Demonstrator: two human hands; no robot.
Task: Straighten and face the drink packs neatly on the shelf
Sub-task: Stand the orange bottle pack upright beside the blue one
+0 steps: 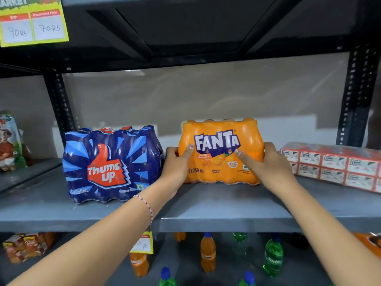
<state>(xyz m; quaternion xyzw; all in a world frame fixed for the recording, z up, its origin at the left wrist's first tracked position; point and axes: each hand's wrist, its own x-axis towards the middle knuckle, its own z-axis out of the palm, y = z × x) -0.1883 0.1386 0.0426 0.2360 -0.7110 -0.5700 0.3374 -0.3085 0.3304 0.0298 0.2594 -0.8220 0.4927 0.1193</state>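
Observation:
An orange Fanta pack (pixel 218 139) stands upright on the grey shelf (pixel 216 205), its logo facing me. My left hand (pixel 175 164) grips its left side, thumb on the front face. My right hand (pixel 266 159) grips its right side, thumb also on the front. Left of it stands a blue Thums Up pack (pixel 109 164), upright, closer to the shelf's front edge and turned slightly. A narrow gap separates the two packs, and my left hand fills it.
A red-and-white carton pack (pixel 334 164) lies right of the Fanta pack. Black slotted uprights (pixel 356 96) frame the bay. A snack bag (pixel 10 141) stands at far left. Below, orange and green bottles (pixel 208 252) stand on the lower shelf. A yellow price tag (pixel 33 21) hangs above.

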